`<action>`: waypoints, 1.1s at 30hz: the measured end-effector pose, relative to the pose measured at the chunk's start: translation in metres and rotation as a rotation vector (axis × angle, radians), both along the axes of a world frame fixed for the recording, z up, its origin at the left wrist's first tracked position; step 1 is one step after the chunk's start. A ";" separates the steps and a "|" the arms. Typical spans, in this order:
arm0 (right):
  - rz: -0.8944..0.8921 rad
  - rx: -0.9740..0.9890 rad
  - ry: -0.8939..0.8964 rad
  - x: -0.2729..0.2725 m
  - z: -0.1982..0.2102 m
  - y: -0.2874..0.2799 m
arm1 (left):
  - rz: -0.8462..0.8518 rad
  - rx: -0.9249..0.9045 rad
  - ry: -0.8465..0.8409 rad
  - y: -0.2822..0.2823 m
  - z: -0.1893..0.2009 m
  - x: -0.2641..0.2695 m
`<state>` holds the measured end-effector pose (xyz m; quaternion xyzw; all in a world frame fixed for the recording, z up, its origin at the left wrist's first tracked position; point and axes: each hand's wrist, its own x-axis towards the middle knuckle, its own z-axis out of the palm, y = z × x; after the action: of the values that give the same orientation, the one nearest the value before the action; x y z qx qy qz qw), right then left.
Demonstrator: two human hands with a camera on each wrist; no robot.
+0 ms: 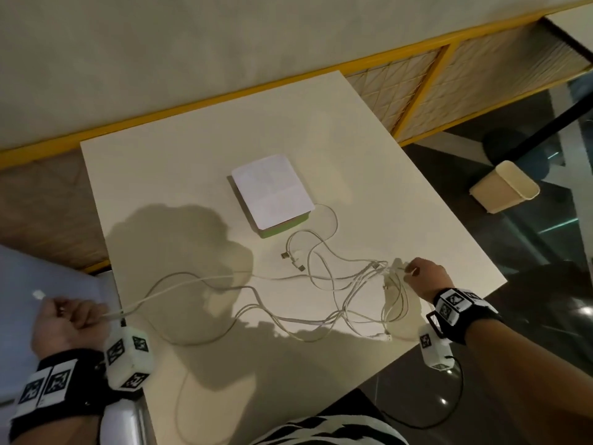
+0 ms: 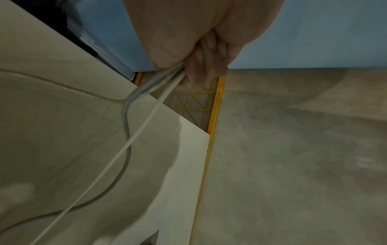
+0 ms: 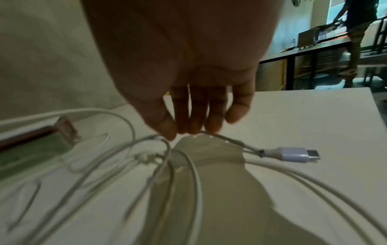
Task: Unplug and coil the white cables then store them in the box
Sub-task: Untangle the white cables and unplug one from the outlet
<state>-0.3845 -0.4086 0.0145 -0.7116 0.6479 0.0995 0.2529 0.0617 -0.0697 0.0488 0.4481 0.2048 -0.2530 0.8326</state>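
Several white cables (image 1: pixel 288 297) lie tangled across the white table (image 1: pixel 192 162). My left hand (image 1: pixel 69 319) is off the table's left edge, fist curled around cable strands (image 2: pixel 146 92), with a white plug (image 1: pixel 38 294) sticking out beyond the knuckles. My right hand (image 1: pixel 423 277) is at the right side of the tangle, its fingertips (image 3: pixel 169 132) pinching a cable (image 3: pixel 228 140) near its plug (image 3: pixel 297 154). The box (image 1: pixel 272 191), white lid on a green base, sits closed at the table's middle, behind the cables.
Loose plugs (image 1: pixel 293 260) lie just in front of the box. A cream bin (image 1: pixel 503 187) stands on the dark floor right of the table. A yellow-framed partition (image 1: pixel 417 91) runs behind. A person (image 3: pixel 356 33) walks in the far background.
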 end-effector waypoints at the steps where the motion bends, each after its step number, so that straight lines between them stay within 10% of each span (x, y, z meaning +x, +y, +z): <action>1: 0.039 0.060 0.075 0.001 -0.001 0.001 | -0.006 -0.014 0.010 0.001 -0.001 -0.001; 11: 0.193 0.076 0.247 -0.010 -0.020 0.012 | -0.100 0.062 0.000 -0.005 -0.022 -0.004; 18: -0.136 -0.063 -0.130 -0.021 0.044 -0.031 | -0.146 0.084 -0.005 -0.027 -0.009 -0.016; 23: -0.229 0.139 -0.707 0.049 0.081 -0.003 | -0.302 0.082 0.041 -0.063 0.001 -0.047; 33: 0.277 0.322 -0.770 0.223 0.070 0.096 | -0.567 0.162 0.126 -0.116 0.014 -0.126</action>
<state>-0.1618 -0.3126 0.0841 -0.7285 0.3813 -0.0401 0.5678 -0.0646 -0.1853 0.0632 0.5356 0.1426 -0.4855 0.6761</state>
